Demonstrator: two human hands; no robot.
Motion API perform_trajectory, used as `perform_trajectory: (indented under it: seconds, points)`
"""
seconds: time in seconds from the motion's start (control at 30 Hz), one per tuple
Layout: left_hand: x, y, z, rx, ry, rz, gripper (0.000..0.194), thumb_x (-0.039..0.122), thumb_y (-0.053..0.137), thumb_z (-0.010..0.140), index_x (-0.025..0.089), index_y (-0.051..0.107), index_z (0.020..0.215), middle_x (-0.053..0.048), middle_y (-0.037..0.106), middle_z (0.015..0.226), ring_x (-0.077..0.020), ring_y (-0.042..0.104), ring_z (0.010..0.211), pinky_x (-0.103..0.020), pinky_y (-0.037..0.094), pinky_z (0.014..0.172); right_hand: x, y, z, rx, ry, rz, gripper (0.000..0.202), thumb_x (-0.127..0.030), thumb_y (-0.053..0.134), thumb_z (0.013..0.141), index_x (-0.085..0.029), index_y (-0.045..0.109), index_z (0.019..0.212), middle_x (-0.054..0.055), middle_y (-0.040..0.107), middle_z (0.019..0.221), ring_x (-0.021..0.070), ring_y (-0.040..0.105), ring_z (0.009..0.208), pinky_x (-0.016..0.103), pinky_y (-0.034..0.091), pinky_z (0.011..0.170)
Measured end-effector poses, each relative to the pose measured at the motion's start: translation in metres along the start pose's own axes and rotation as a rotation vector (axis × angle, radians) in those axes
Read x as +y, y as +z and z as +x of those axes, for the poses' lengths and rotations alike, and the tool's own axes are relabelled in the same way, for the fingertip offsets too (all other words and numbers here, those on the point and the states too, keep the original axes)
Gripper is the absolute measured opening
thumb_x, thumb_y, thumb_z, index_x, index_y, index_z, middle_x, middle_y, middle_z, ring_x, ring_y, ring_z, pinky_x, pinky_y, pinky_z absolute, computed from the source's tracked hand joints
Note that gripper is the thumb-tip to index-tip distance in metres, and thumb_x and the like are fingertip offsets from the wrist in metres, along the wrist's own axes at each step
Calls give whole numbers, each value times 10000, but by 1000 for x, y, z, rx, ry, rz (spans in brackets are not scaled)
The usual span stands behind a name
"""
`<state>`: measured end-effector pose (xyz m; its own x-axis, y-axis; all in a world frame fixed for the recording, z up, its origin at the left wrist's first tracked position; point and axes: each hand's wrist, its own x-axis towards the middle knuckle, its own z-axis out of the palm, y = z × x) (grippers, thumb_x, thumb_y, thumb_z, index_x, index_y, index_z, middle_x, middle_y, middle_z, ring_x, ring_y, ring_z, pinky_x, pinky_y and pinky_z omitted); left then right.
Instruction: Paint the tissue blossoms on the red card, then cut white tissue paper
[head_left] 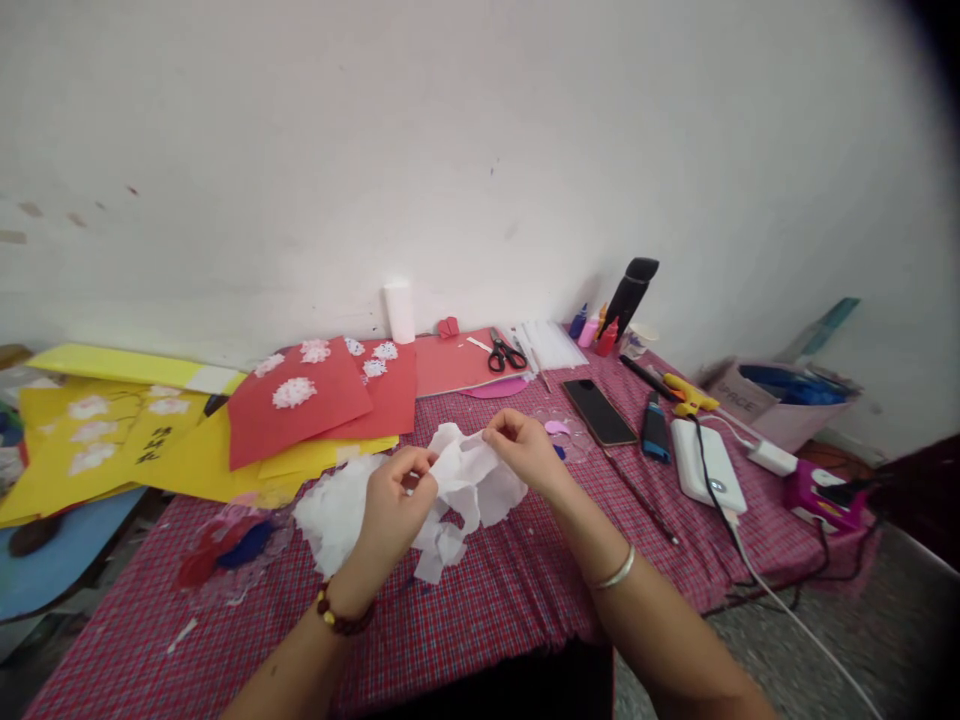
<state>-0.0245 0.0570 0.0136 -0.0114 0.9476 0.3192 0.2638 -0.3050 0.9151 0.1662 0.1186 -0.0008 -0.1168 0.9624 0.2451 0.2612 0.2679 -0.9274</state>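
My left hand (399, 500) and my right hand (523, 450) both pinch a thin white tissue paper (459, 467), held between them just above the table. Its lower part hangs in loose, torn-looking folds. Under and beside my left hand lies a fluffy heap of crumpled white tissue (330, 515). To the right of my right hand is a clear plastic dish (577, 440) with pink and blue paint. Another clear dish with red and blue paint (247, 543) sits at the left.
Red cards (300, 425) and yellow sheets (199, 470) with paper blossoms cover the back left. Black scissors (506, 352), a phone (600, 411), a paintbrush (643, 497), a yellow glue gun (688, 394) and a white power bank (706, 465) with cables lie toward the right.
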Motion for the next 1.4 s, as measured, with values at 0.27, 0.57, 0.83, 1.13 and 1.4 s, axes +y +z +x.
perform_trajectory:
  seconds: [0.27,0.57,0.83,1.13,1.4]
  points:
    - [2,-2,-4,-31,147,66,155,107,492,730,205,495,610,-72,685,1026,-226,625,919,-337,464,790,-25,-6,-11,-324,-106,168,323,-372,603,816,-191,548,1078,57,628,995,169,592,926,315,463,839]
    - [1,7,-8,-93,108,107,127,133,506,708,210,512,607,-68,704,995,-238,633,936,-347,461,822,-21,11,-19,-313,-138,-170,18,-173,597,782,-177,614,778,-26,584,693,118,519,659,227,388,624]
    - [-11,5,-1,-23,-255,-353,54,204,576,713,192,531,686,24,598,713,-116,488,575,-214,378,526,-11,13,-14,-217,-58,-123,91,-154,559,769,-178,548,682,-47,506,607,97,444,567,209,314,541]
    - [-6,9,2,-103,-208,-182,190,326,645,763,173,563,684,41,511,640,-104,451,588,-210,354,536,-23,18,-24,-265,-158,-261,90,-142,590,775,-178,585,693,-33,545,616,103,483,577,222,308,547]
    - [-11,6,3,-99,-441,-378,164,248,594,729,176,504,612,64,479,513,-65,377,415,-188,272,397,-26,11,-21,-283,-123,-265,83,-119,586,781,-170,597,717,-29,572,645,98,505,595,211,319,560]
